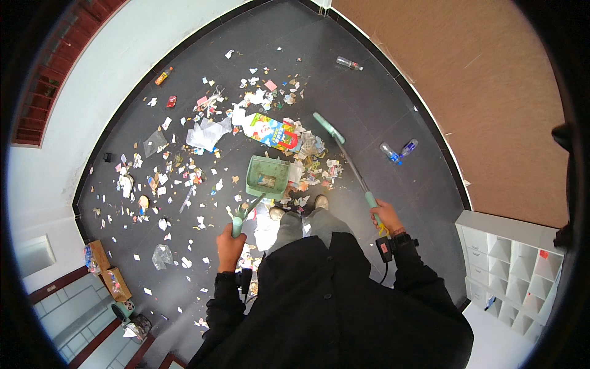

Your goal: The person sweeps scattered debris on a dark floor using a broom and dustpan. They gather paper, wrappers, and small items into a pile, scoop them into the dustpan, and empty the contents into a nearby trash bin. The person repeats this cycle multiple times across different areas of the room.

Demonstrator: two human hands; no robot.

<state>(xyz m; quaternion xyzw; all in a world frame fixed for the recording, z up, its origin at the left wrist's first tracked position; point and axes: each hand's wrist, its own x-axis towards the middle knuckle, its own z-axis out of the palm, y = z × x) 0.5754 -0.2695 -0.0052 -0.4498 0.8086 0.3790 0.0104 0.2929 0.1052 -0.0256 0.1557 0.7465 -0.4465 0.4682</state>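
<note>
My left hand point(230, 247) is closed round the green handle of a dustpan point(252, 178). The dustpan's pan rests on the dark floor just ahead of my shoes, with a few scraps inside it. Out to the right, my right hand point(385, 216) grips the green-ended handle of a broom point(353, 165). Its green head point(329, 127) is at the floor, beside the right edge of a litter pile. A colourful printed package point(270, 131) lies flat in that pile among paper scraps point(311, 146), just beyond the dustpan.
Torn paper and crumpled plastic bags point(209, 133) are strewn over the left floor. Plastic bottles point(389, 152) lie at the right, another bottle point(349, 63) farther off. A white shelf unit point(513, 252) stands at right. Cardboard boxes point(115, 284) sit at lower left.
</note>
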